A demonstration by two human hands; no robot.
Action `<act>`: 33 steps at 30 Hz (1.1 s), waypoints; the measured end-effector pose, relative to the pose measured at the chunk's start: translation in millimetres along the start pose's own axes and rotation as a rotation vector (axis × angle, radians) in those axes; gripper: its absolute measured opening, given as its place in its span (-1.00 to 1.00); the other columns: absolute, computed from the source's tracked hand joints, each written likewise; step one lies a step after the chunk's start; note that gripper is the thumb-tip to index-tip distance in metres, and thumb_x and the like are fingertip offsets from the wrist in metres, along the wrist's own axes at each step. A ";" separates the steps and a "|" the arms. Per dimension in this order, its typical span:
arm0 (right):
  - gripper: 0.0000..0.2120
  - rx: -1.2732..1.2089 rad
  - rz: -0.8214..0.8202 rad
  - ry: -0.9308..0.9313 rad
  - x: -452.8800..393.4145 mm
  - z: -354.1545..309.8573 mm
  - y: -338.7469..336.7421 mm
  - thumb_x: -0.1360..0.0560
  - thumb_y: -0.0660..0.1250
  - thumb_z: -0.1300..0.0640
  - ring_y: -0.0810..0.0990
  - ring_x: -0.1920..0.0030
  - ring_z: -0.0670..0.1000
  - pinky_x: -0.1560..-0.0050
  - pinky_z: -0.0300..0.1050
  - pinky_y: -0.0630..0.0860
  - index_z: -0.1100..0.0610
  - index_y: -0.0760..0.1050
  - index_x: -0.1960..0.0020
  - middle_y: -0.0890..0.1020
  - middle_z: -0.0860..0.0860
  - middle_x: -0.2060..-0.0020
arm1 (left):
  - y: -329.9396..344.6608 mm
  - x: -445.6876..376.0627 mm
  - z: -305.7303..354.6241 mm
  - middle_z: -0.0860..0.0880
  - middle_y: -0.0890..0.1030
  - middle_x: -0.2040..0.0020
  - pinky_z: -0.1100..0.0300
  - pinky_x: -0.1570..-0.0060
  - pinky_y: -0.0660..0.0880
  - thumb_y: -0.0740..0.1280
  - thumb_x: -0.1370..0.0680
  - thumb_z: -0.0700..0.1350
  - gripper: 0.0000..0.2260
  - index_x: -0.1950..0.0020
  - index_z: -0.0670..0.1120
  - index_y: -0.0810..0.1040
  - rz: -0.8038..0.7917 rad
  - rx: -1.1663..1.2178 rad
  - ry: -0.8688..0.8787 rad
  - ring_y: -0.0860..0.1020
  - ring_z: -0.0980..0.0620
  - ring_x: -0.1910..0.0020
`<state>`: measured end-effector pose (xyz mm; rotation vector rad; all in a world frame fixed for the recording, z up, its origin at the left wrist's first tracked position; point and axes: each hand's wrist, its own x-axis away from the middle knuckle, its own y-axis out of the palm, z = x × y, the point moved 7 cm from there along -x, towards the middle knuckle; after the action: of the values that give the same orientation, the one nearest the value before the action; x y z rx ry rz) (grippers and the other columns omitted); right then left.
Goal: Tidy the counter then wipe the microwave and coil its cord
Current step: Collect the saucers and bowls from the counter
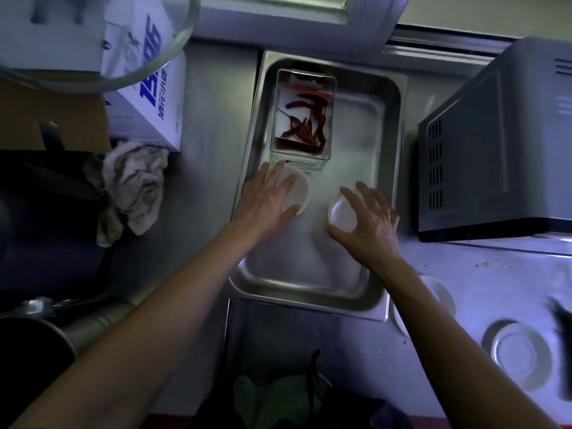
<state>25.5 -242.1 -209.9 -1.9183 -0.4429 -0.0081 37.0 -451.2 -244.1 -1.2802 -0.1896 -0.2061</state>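
Note:
A deep steel tray (390, 125) sits in the middle of the counter. Inside it, at the back, a clear plastic box (305, 116) holds dried red chillies. My left hand (266, 199) lies with straight fingers over a small white dish (299, 188) in the tray. My right hand (370, 224) curls its fingers and thumb round a second small white dish (342, 212), tilted up on the tray floor. The grey microwave (501, 150) stands to the right of the tray, its vented side facing it. The cord is not in view.
A crumpled cloth (133, 187) lies left of the tray, in front of a white printed carton (148, 88). White saucers (520, 354) rest on the counter at the lower right. A dark pot (34, 345) sits at the lower left, and a bag of greens (278, 397) at the bottom.

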 end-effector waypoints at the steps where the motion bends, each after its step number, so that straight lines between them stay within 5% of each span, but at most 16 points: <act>1: -0.22 -0.003 -0.003 -0.010 -2.4 -4.9 -0.5 -0.39 0.43 -0.28 0.11 -0.55 0.12 -0.45 0.32 0.15 -0.13 0.22 -0.52 0.18 -0.01 -0.57 | -4.6 5.0 -1.8 -0.08 0.12 -0.60 -0.18 -0.41 0.25 0.28 -0.57 0.16 -0.41 -0.55 0.01 0.24 0.020 0.012 0.000 0.07 -0.19 -0.57; 10: -0.22 -0.009 0.013 -0.174 -31.7 -74.5 5.7 -0.41 0.44 -0.26 0.12 -0.54 0.16 -0.44 0.29 0.18 -0.07 0.24 -0.52 0.21 0.06 -0.55 | -39.5 50.4 -34.5 -0.12 0.51 -0.35 -0.17 -0.20 0.46 0.34 -0.54 -0.10 -0.59 -0.38 -0.12 0.49 0.222 0.125 0.009 0.41 -0.17 -0.35; 23: -0.14 0.114 -0.038 -0.230 -63.6 -116.6 63.7 -0.41 0.37 -0.34 0.11 -0.55 0.18 -0.39 0.31 0.22 -0.12 0.10 -0.57 0.19 0.05 -0.57 | -51.4 59.2 -67.1 -0.09 0.55 -0.27 -0.15 -0.19 0.48 0.27 -0.55 -0.11 -0.66 -0.32 -0.11 0.49 0.249 0.189 -0.055 0.45 -0.14 -0.29; 33: -0.22 0.148 -0.022 -0.240 -73.4 -109.5 95.0 -0.41 0.30 -0.37 0.13 -0.55 0.23 -0.39 0.32 0.21 -0.08 0.20 -0.52 0.22 0.10 -0.55 | -44.4 47.5 -79.3 -0.14 0.56 -0.24 -0.16 -0.17 0.49 0.31 -0.56 -0.14 -0.70 -0.29 -0.16 0.54 0.252 0.243 -0.112 0.47 -0.20 -0.25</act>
<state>8.6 -392.8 -268.2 -1.7755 -0.6079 0.2362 73.5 -541.8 -212.7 -1.0626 -0.1421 0.1025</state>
